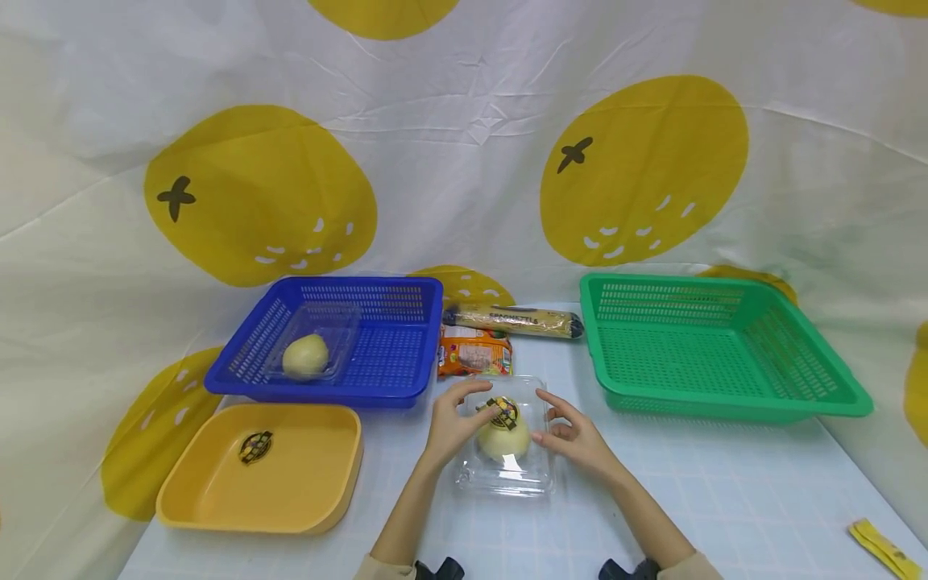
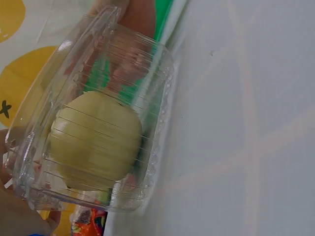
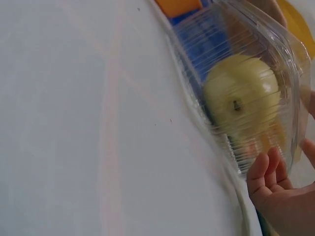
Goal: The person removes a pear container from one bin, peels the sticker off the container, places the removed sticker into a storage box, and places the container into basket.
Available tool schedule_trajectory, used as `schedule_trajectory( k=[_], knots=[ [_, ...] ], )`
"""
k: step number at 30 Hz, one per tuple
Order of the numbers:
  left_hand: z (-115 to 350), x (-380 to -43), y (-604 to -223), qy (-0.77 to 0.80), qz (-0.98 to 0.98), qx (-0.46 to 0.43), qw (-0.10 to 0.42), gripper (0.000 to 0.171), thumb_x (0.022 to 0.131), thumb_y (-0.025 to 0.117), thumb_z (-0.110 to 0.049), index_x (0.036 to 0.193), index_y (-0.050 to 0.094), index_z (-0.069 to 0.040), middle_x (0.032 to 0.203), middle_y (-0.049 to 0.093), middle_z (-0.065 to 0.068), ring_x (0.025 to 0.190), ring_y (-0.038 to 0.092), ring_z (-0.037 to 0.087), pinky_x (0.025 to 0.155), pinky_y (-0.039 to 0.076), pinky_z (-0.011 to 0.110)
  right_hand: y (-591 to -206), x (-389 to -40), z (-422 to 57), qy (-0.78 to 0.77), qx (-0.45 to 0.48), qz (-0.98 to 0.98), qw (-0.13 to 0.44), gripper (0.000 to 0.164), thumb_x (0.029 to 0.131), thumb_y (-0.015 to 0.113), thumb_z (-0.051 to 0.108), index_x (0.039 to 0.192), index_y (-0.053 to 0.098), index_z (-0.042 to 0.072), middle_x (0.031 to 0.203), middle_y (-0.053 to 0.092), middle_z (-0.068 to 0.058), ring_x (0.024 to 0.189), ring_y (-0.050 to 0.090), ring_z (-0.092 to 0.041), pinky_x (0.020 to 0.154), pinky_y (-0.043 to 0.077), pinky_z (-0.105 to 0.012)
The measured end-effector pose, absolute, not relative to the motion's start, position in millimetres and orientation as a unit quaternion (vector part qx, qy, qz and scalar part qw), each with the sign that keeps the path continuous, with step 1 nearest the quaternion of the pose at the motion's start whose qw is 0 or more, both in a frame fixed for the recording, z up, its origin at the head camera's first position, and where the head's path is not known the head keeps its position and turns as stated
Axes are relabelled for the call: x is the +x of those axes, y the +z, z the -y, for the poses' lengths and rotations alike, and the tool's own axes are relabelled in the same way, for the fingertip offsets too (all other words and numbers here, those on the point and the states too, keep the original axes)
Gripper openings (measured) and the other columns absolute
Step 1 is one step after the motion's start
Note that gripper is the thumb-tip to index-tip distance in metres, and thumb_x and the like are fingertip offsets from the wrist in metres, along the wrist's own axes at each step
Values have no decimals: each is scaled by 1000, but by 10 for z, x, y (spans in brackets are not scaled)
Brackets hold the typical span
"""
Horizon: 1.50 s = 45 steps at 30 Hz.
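Over tablecloth [image 1: 725,499], facing fruit-print cloth [image 1: 464,177] and spaghetti packet [image 1: 518,320] beyond, touching clamshell [image 1: 505,459] with spread left hand [image 1: 453,420] and right hand [image 1: 577,441].

The left hand [image 1: 453,423] and right hand [image 1: 577,441] face each other, near but apart. Each thumb [image 1: 551,440] and pointer finger [image 1: 558,403] leave a gap. Behind the hands, the arms [image 1: 652,511] spread wide. The left hand's small fingers are hard to see.

Clear ribbed plastic box [image 2: 151,101], pale round produce [image 2: 96,140] inside, fingers [image 2: 51,220] at lower left, orange packet [image 2: 87,225] partly visible below
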<state>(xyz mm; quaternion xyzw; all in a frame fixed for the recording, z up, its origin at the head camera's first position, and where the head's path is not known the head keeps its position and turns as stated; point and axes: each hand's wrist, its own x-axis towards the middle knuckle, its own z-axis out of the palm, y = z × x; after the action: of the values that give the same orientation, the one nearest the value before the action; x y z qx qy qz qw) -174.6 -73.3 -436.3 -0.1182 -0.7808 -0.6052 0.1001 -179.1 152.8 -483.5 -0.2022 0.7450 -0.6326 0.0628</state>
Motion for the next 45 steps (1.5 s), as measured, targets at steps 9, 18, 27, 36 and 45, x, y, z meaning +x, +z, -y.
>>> schedule_trajectory(
  k=[9, 18, 27, 36, 45],
  knots=[
    [703, -1959, -4542, -574, 799, -162, 79, 35, 76, 78, -14, 107, 69, 0, 117, 65, 12, 129, 41, 36, 104, 26, 63, -4855, -1806, -1524, -641, -192, -739, 79, 68, 85, 68, 5, 143, 33, 1, 107, 44, -30, 63, 54, -6, 61, 46, -20],
    [740, -2038, -4583, -540, 815, -199, 71, 38, 75, 77, -17, 107, 69, 1, 119, 63, 13, 128, 38, 40, 100, 14, 70, -4864, -1797, -1514, -644, -184, -738, 83, 69, 85, 68, 5, 144, 33, 2, 108, 43, -30, 64, 53, -6, 59, 45, -19],
    [733, -2042, -4590, -522, 824, -209, 66, 35, 76, 76, -17, 105, 69, 2, 119, 61, 14, 128, 36, 38, 97, 14, 69, -4871, -1797, -1514, -643, -177, -740, 88, 69, 85, 67, 6, 145, 32, 3, 111, 43, -29, 65, 55, -8, 61, 46, -20],
    [718, -2070, -4637, -482, 846, -211, 89, 32, 76, 75, -19, 103, 71, -2, 115, 61, 10, 123, 39, 31, 94, 22, 58, -4872, -1792, -1501, -641, -167, -744, 95, 70, 86, 67, 8, 146, 31, 7, 112, 43, -27, 65, 53, -7, 61, 46, -19],
    [721, -2062, -4633, -468, 852, -219, 87, 28, 75, 77, -21, 98, 73, -4, 113, 58, 11, 120, 38, 31, 91, 23, 55, -4873, -1787, -1510, -636, -173, -746, 96, 70, 86, 67, 8, 146, 31, 6, 113, 43, -28, 67, 55, -9, 64, 47, -20]
  ],
)
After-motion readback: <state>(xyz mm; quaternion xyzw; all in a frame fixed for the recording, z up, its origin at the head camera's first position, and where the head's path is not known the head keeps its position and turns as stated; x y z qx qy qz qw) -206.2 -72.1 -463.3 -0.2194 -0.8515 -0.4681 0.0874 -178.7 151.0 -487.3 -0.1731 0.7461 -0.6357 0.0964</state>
